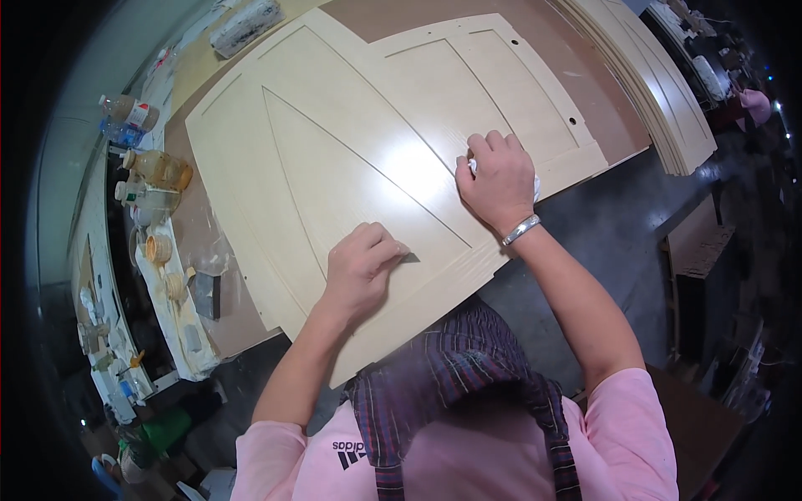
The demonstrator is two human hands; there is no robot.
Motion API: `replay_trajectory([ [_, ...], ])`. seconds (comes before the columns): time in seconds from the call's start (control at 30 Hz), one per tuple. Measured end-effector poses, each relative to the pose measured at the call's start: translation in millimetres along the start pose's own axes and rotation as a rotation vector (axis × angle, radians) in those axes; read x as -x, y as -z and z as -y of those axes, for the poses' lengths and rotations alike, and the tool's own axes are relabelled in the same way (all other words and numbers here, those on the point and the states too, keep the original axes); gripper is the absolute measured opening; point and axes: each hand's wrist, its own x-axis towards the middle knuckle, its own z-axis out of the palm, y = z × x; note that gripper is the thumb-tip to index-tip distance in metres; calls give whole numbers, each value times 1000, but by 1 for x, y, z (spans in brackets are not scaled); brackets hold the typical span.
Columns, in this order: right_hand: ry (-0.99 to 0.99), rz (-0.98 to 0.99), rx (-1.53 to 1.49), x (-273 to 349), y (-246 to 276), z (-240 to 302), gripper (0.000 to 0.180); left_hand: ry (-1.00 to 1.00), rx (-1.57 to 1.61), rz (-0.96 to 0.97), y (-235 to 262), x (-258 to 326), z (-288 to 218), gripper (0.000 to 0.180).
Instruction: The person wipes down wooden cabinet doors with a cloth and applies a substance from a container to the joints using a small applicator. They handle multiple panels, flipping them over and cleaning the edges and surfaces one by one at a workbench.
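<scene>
A cream-painted panel point(351, 159) with grooved lines lies in front of me, looking like a cabinet door. Over its near part my left hand point(363, 263) is closed, fingertips down close to the surface. A small grey piece point(409, 257) shows at those fingertips; its kind is too small to make out. My right hand point(499, 179), with a silver bracelet point(521, 230) at the wrist, is closed near the panel's right side. White crumpled material point(536, 185), cloth or paper, sticks out from under it on both sides.
Bottles of brownish and clear liquid point(159, 169) stand along the left, by small open jars point(159, 249) and a grey block point(207, 296). A paint-stained roll point(246, 27) lies at the far left. More cream panels point(643, 75) are stacked at the right. Another person point(754, 107) is far right.
</scene>
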Motion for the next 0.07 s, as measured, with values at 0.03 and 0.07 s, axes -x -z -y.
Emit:
replay_trajectory([
  [0.03,4,6,0,0,-1,-2,18,-22,-8,24,-1,-2,0,14],
  [0.07,1,-1,5,1,-1,-3,18,-16,-4,23,-3,0,-1,14],
])
